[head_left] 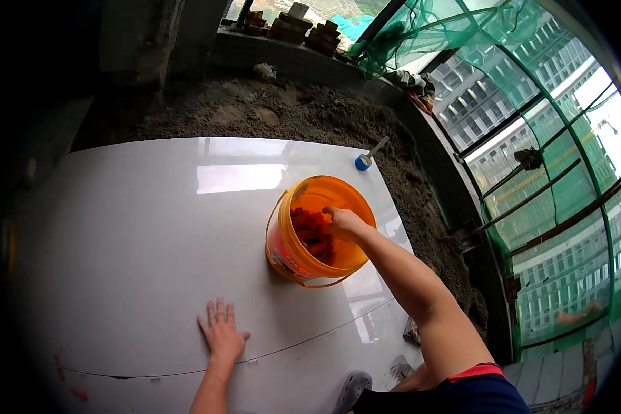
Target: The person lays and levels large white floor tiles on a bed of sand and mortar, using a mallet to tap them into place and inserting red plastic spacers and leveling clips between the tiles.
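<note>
Red pieces (314, 234) lie heaped at the bottom of the orange bucket (352, 196), gathered toward the left side of its inside as seen from above. They are jumbled, so no single long axis can be made out; the bucket's own axis runs up from the floor, its mouth facing the camera. The bucket rests on the pale tiled floor (152, 241), ahead of the person and beyond the dark joint (303, 341) between the tiles.

Of the two hands, the right one is much the nearer. Its forearm comes from the lower right and passes over the bucket's right-hand rim, so that the right hand (345, 222) is within the mouth, with the red pieces just to its left and below. The fingers point left and are partly bent; the lower ones are hidden, and I cannot tell whether they grip a piece, touch one or hold nothing.

The left hand (222, 338) is well apart from the pieces, outside the bucket, to its lower left. It lies palm down on the tile, fingers spread and pointing away from the person, thumb out to the right, grasping nothing.

Near the bucket, toward the far corner of the tile, is a small blue-and-white cup (363, 163). Dark, rough soil (290, 110) borders the tile's far edge.
</note>
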A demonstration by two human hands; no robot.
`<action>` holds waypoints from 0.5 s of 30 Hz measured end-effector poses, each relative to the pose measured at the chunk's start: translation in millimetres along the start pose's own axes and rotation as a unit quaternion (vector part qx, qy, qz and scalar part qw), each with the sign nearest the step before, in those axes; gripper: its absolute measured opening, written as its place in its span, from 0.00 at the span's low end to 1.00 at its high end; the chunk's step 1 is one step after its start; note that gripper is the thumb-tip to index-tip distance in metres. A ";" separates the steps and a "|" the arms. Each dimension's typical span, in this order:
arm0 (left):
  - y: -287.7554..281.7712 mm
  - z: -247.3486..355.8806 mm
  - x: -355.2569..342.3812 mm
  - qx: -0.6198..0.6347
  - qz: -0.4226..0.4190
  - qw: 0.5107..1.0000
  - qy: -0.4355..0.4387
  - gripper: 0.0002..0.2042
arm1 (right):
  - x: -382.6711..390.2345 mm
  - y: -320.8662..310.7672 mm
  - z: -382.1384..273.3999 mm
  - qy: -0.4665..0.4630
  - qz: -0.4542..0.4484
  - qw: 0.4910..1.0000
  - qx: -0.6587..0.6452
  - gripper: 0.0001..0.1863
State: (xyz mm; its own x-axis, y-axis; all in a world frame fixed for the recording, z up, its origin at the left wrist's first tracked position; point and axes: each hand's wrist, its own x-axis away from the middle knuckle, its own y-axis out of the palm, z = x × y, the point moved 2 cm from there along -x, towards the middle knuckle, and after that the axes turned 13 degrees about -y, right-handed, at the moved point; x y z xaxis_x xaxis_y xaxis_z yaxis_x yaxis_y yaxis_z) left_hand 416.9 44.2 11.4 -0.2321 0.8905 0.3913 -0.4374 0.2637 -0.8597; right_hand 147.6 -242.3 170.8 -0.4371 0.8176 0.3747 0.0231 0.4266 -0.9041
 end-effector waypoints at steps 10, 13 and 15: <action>-39.8 7.1 -61.1 -0.084 -0.045 0.986 -0.138 0.68 | -91.6 88.0 24.5 -0.002 0.038 0.999 0.034 0.27; -47.3 16.9 -62.3 -0.096 -0.072 0.980 -0.161 0.67 | -90.6 91.9 18.6 0.000 0.082 0.995 0.058 0.23; -47.8 22.9 -62.3 -0.101 -0.067 0.980 -0.157 0.67 | -89.5 86.6 29.6 -0.041 0.090 0.994 0.040 0.21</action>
State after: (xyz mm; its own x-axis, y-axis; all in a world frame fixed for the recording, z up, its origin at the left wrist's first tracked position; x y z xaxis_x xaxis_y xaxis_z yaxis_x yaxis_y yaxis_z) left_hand 432.4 -32.4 35.7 -0.4541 0.6936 0.5592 -0.3092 0.4659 -0.8290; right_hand 162.1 -289.9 52.9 -0.5044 0.8423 0.1901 0.0380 0.2416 -0.9696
